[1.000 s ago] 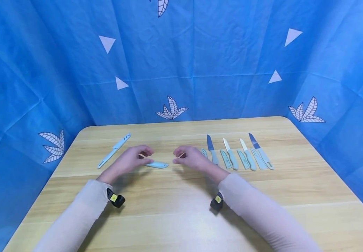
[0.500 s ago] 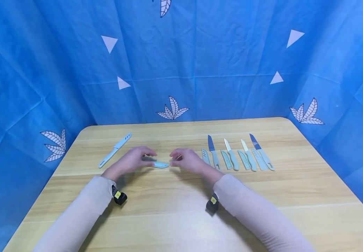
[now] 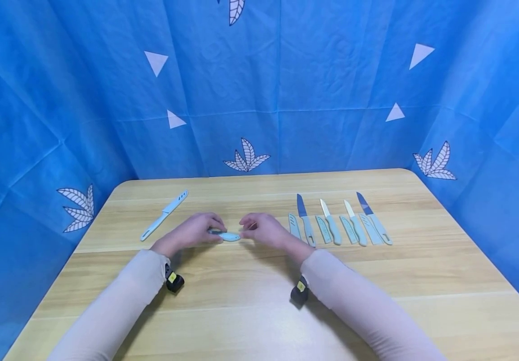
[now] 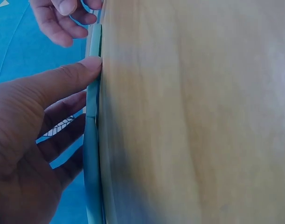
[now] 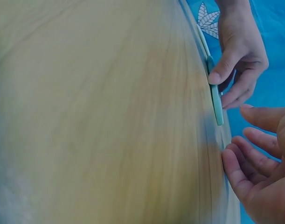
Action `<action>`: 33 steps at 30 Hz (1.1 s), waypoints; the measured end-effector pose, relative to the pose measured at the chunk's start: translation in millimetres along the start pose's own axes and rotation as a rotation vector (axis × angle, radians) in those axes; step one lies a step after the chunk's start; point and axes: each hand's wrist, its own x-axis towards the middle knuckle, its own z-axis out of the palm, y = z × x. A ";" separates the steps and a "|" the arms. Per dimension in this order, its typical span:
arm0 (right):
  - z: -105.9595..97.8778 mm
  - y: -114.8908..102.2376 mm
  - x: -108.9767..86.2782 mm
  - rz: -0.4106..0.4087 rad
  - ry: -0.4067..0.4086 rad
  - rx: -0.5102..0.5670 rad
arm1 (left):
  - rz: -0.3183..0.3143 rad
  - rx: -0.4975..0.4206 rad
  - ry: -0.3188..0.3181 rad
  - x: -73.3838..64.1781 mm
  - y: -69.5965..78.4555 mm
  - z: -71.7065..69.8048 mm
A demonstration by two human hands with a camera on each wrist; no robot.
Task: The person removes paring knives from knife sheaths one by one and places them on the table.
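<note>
My left hand (image 3: 198,230) pinches a light-blue knife (image 3: 230,236) lying crosswise on the table. In the left wrist view, the thumb presses the near side of the knife (image 4: 92,100), and the fingers reach behind it. A seam crosses it below the thumb, where two sections meet; part of it is hidden by the hand in the head view. Just off the knife's right end is my right hand (image 3: 266,231), fingers loosely curved with nothing between them. In the right wrist view, the right hand (image 5: 268,163) is apart from the knife's tip.
Several knives stand in a row at the right, including a dark-bladed knife (image 3: 302,205) and a white-bladed knife (image 3: 329,218), each beside a slotted light-blue sheath (image 3: 322,229). A sheathed knife (image 3: 165,214) lies diagonally at the left. A blue curtain (image 3: 259,90) surrounds the wooden table (image 3: 250,301).
My left hand has shifted right along the knife and closed its thumb and fingers on it. My right hand has moved left toward the knife's end.
</note>
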 end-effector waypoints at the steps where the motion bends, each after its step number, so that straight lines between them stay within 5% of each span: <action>1: 0.2 -0.6 0.3 0.003 -0.001 -0.003 | 0.004 -0.002 0.000 0.3 -0.1 0.2; 20: 7.4 -6.4 3.8 0.005 -0.028 0.089 | -0.036 -0.106 0.040 0.2 8.8 -3.9; 33: 5.9 -8.2 4.4 0.011 -0.051 0.203 | -0.061 -0.122 0.069 1.8 19.1 -22.8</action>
